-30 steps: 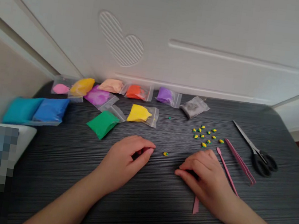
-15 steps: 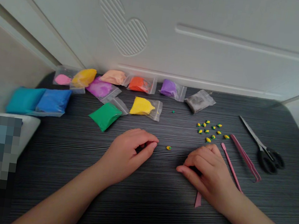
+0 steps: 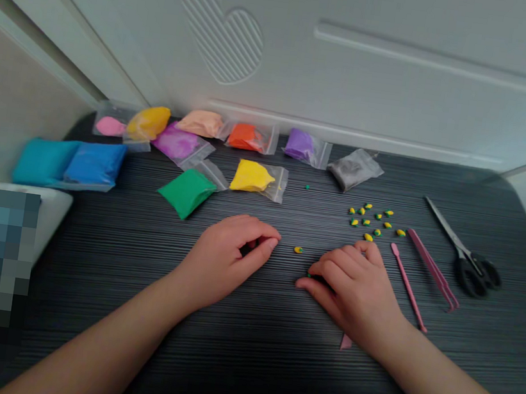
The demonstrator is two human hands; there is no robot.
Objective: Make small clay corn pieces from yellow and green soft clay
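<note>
Head view: bead [image 3: 298,250] between hands [image 3: 228,258].

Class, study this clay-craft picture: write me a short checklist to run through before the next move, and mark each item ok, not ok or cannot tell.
1. Single yellow-green piece lies free between the hands: ok.
2. Left hand curled on the table, contents hidden: cannot tell.
3. Right hand covers a pink tool; grip unseen: cannot tell.
4. Finished pieces grouped clear of both hands: ok.
5. Scissors closed, off to the right: ok.
6. Green clay bag and yellow clay bag lie just beyond the left hand: ok.
</note>
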